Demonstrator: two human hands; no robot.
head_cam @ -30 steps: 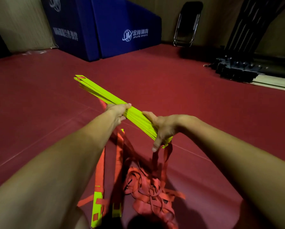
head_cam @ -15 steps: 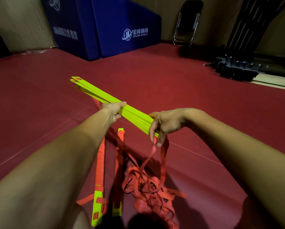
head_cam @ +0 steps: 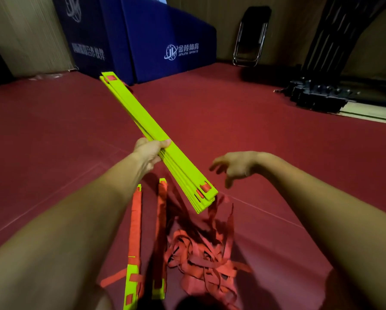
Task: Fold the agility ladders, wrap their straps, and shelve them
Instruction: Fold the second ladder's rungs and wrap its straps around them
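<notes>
A dark red sports floor (head_cam: 277, 135) fills most of the frame. Big blue padded mats with white lettering (head_cam: 156, 30) stand at the upper centre against the wall, and a black metal rack (head_cam: 317, 97) sits at the upper right. A stack of flat yellow-green ladder rungs (head_cam: 147, 121) runs on a slant from the upper left of centre down to the middle of the frame, held off the floor, with red strap tabs at both ends. From its lower end, red webbing straps (head_cam: 201, 258) hang into a loose tangle on the floor at the lower centre. Just left of the tangle, two strap-wrapped yellow-green ladder bundles (head_cam: 135, 231) lie side by side. A black folding chair (head_cam: 251, 36) leans at the upper right of centre. The left hand (head_cam: 150, 153) grips the stack near its middle, fingers curled round it. The right hand (head_cam: 236, 166) hovers just right of the stack, apart from it, fingers loosely spread and holding nothing.
</notes>
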